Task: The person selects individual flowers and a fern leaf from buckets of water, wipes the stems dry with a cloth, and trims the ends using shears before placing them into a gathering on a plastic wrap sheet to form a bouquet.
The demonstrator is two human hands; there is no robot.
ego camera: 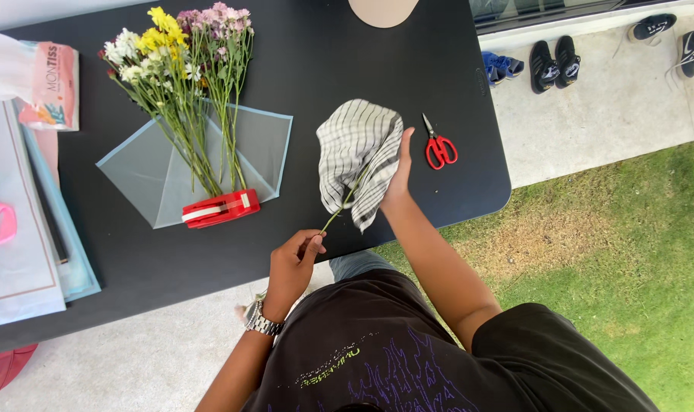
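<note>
Fingers of the left hand [292, 263] are pinched together on the lower end of a thin green stem [341, 207], which runs up and away into a checked grey-and-white cloth [358, 156]. That cloth is bunched and draped round the upper part of the stem, hiding whatever tops it, and lies near the front right of the black tabletop [347, 61]. Along the cloth's right edge the right hand [399, 175] is closed on the fabric, thumb and fingers pressing it from the side. Just beside that hand, further right, lie red-handled scissors [438, 145]. Well to the left, a bunch of yellow, white and pink flowers [183, 69] rests on a pale translucent sheet [263, 145], its stems meeting a red tape dispenser [220, 208].
</note>
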